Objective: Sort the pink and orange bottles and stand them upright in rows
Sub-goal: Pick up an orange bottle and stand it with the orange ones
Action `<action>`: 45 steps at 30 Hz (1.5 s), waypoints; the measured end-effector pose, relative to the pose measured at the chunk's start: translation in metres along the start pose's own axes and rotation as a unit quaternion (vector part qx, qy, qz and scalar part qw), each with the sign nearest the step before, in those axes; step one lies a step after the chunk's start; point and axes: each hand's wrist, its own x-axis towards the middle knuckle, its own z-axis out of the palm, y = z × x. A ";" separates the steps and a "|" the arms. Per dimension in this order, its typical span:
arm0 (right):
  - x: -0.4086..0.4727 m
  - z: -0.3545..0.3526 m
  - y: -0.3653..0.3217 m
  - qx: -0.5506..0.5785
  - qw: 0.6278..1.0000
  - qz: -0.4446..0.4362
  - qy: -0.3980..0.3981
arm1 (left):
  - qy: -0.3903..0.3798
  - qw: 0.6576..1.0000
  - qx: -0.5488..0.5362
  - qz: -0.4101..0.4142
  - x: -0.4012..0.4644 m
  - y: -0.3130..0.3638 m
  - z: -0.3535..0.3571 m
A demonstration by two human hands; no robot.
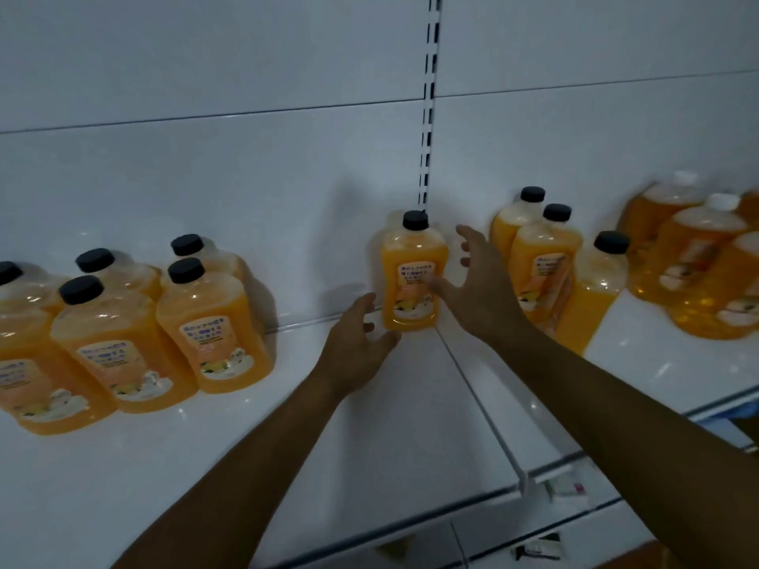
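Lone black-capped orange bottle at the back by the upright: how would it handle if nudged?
The lone bottle looks nearly full, so probably heavy. Standing tall on the smooth shelf, it may tip if nudged high. Its glossy sides could be slippery.

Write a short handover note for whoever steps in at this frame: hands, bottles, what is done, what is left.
Left hand: open, fingertips at the base of the lone orange bottle. Right hand: open beside it, holding nothing.
Done: that bottle stands upright at the back wall; black-capped group stands in rows to the left.
Left: the loose black-capped cluster and the blurred white-capped bottles on the right. No pink bottles in view.
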 end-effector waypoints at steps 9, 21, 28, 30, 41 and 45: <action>0.019 0.003 0.003 0.104 0.990 -0.011 -0.098 | -0.011 0.998 -0.061 0.007 -0.002 0.013 0.015; 0.015 0.078 -0.049 0.141 0.974 -0.070 -0.162 | 0.101 0.993 -0.066 -0.010 -0.042 -0.008 -0.042; 0.012 0.111 -0.070 0.118 0.975 -0.112 -0.150 | 0.145 0.989 -0.015 0.015 -0.052 -0.013 -0.054; 0.012 0.117 -0.072 0.114 0.976 -0.114 -0.145 | 0.145 0.989 0.029 0.008 -0.054 -0.015 -0.051; 0.007 0.107 -0.063 0.087 0.980 -0.053 -0.171 | 0.133 0.985 0.108 -0.003 -0.065 -0.012 -0.047; 0.003 0.071 -0.046 0.021 0.980 -0.041 -0.194 | 0.041 0.984 0.172 -0.006 -0.059 -0.008 -0.040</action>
